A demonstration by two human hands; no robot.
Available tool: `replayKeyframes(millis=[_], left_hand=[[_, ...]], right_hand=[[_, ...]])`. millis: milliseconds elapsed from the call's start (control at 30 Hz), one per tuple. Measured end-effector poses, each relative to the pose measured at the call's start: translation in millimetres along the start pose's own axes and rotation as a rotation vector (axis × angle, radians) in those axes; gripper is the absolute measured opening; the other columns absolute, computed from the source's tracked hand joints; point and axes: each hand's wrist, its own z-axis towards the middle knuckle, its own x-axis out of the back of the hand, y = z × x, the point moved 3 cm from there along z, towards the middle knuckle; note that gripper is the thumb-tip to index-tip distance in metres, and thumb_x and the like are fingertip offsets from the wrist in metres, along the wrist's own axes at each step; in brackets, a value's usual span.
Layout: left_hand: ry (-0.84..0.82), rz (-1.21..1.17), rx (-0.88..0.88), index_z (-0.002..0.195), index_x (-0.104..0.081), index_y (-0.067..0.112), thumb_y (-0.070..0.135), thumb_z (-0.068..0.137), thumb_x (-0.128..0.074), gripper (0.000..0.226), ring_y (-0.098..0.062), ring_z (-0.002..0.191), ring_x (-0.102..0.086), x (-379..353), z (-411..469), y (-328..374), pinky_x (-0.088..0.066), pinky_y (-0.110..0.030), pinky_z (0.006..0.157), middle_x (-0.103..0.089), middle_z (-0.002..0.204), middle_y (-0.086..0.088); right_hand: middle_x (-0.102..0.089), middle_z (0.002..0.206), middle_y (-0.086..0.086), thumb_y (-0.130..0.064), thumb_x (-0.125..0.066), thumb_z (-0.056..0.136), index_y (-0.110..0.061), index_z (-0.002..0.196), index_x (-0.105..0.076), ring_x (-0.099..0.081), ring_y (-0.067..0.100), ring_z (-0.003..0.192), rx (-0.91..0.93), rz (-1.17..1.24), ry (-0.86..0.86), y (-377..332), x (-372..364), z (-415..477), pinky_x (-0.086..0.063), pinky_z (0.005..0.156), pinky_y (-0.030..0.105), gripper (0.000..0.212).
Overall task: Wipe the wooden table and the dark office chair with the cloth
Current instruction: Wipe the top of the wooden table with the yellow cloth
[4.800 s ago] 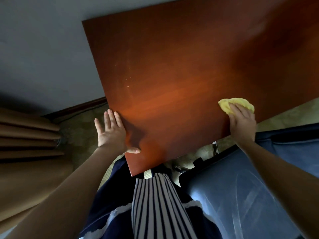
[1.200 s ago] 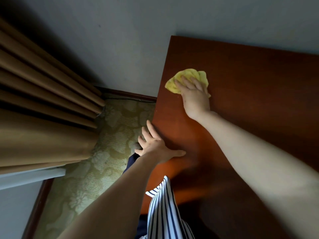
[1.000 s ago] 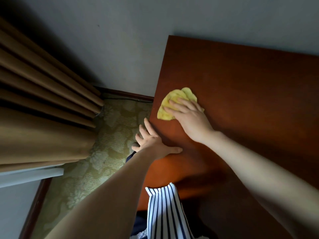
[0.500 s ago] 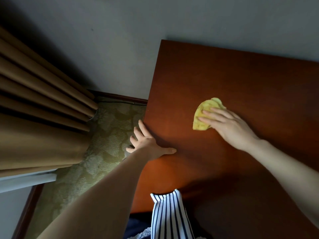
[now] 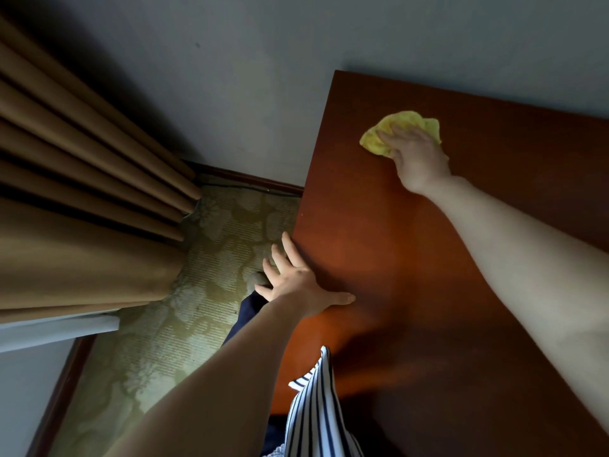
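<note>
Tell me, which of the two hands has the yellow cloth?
The right hand, reaching to the far corner of the table, presses the yellow cloth. The left hand rests bare at the left edge, fingers spread.

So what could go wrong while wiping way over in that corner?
1. The cloth is bunched under the right hand, close to the far left corner of the table. A wide swipe might push it off onto the carpet.
2. The left hand rests right at the table edge with its fingers past it. With more leaning it might slip off.
</note>
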Motion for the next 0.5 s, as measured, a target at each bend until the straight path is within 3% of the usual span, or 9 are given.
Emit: replayKeyframes(millis=[167,500], left_hand=[[0.004,-0.014,-0.001,0.134,0.041,0.024,0.069,0.044,-0.08,0.158,-0.03,0.143,0.011,2,0,0,-0.009,-0.062,0.108,0.018,0.154,-0.002],[0.02,0.011,-0.003,0.136,0.04,0.022,0.072,0.043,-0.078,0.158,-0.032,0.143,0.004,3,1,-2,-0.015,-0.062,0.107,0.013,0.155,-0.004]], right_hand=[[-0.018,0.159,-0.003,-0.01,-0.031,0.102,-0.034,0.149,-0.027,-0.012,0.024,0.146,0.119,-0.028,-0.047,-58,-21,1,-0.012,0.117,0.048,0.053],[-0.031,0.154,-0.01,-0.014,-0.042,0.099,-0.039,0.143,-0.037,-0.019,0.021,0.144,0.391,-0.028,-0.022,-101,-66,-98,-0.008,0.115,0.048,0.051]])
